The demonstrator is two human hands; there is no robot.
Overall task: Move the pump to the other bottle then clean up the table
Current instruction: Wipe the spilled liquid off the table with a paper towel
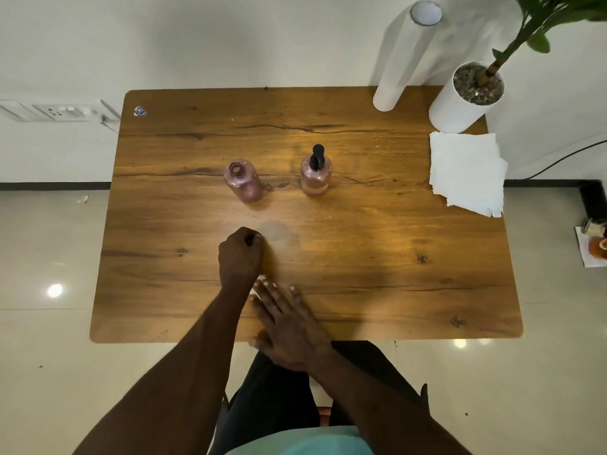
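Two bottles: pump sits on right bottle; left bottle uncapped. Left hand fisted, apparently around tissue, beside smear for wiping; right hand flat, fingers straight.

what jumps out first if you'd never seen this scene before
Two pink bottles stand mid-table: the right bottle wears a black pump, while the left bottle is open-necked. Nearer the person, the left hand is curled into a fist beside a dull smear on the wooden table, and the right hand lies flat over a scrap of white tissue. A stack of paper towels sits at the right edge.
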